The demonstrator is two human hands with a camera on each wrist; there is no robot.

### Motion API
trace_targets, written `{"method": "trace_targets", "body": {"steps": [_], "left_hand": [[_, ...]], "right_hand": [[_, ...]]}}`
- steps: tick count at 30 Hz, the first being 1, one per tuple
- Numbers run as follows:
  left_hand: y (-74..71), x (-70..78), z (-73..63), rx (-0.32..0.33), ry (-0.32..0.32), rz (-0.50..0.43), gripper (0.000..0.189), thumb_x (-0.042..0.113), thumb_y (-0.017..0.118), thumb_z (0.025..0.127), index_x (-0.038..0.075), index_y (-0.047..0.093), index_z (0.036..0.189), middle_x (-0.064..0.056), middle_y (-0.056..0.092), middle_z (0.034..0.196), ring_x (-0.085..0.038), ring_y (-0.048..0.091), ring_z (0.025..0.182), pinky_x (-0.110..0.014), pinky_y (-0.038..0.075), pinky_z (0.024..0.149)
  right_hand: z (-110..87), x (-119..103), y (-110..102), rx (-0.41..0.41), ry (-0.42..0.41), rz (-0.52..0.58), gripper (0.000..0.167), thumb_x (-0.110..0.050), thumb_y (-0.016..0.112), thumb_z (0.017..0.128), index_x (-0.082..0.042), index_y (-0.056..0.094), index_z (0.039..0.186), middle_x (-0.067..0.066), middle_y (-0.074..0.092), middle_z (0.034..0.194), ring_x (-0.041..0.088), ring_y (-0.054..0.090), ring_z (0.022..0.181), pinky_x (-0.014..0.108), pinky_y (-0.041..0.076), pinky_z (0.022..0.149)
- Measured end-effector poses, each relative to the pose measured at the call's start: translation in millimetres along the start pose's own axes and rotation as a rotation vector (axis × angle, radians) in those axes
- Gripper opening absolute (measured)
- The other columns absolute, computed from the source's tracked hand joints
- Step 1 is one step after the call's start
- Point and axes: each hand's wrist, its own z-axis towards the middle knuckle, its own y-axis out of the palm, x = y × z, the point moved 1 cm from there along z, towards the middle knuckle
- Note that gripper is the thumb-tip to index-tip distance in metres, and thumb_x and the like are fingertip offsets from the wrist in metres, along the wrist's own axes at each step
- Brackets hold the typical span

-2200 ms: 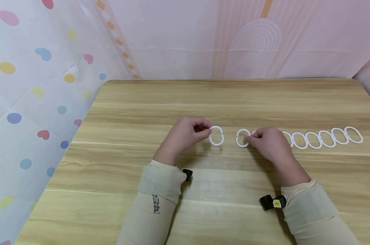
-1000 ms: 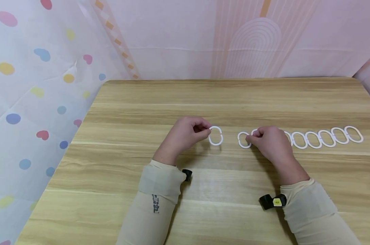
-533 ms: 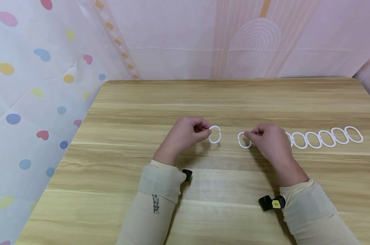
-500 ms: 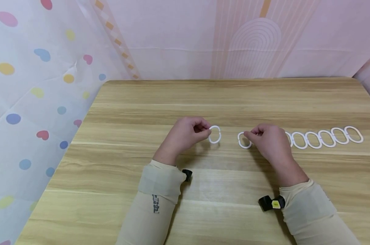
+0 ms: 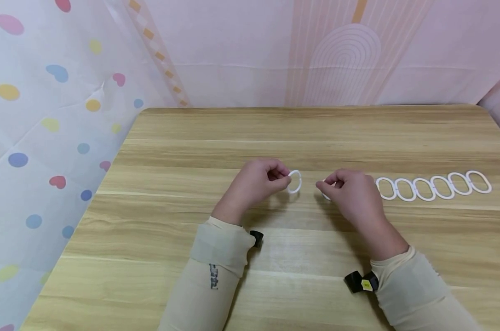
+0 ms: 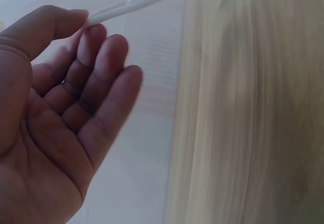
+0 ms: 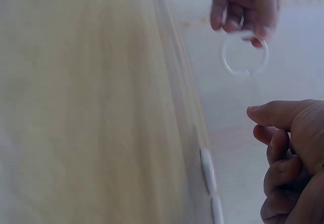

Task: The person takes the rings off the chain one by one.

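Observation:
My left hand (image 5: 264, 184) pinches a white oval plastic link (image 5: 300, 182) between thumb and fingertips, raised off the table and seen nearly edge-on in the left wrist view. A narrow break shows in that link's side. My right hand (image 5: 353, 193) hovers above the left end of a row of such links, its thumb and forefinger slightly apart with nothing between them in the right wrist view. Beneath its fingertips, part of the end link (image 5: 326, 197) shows; the hand hides the links just right of it. The row's visible links (image 5: 405, 190) run on to the right, each touching its neighbour.
The wooden table (image 5: 192, 271) reaches back to a pale patterned cloth (image 5: 241, 59) hanging behind it, with more dotted cloth on the left. Small black cameras (image 5: 360, 281) are strapped at both wrists.
My right hand has come off the row and shifted left toward the held link, uncovering another link at its right. My left hand has moved slightly right and turned its link more edge-on.

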Motion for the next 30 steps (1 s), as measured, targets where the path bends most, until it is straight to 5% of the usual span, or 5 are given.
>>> {"method": "trace_targets", "body": {"steps": [19,30], "left_hand": [[6.1,5.4,-0.3,0.033,0.031,-0.11,0.008,0.019,0.074,0.092,0.012,0.073,0.094,0.002,0.069,0.085,-0.013,0.063,0.08,-0.027,0.052,0.073],[9.5,7.8,-0.8,-0.003,0.01,-0.136,0.008,0.019,0.075,0.092,0.012,0.073,0.094,0.002,0.07,0.086,-0.013,0.064,0.082,-0.026,0.053,0.075]], "right_hand": [[-20.2,-29.2,18.8,0.204,-0.301,0.004,0.014,-0.023,0.084,0.08,-0.011,0.076,0.081,-0.005,0.054,0.055,0.01,0.045,0.05,0.028,0.036,0.048],[-20.3,-28.8,23.2,0.201,-0.324,-0.056,0.014,-0.026,0.085,0.079,-0.013,0.077,0.078,-0.005,0.061,0.058,0.013,0.051,0.051,0.031,0.039,0.048]]}}
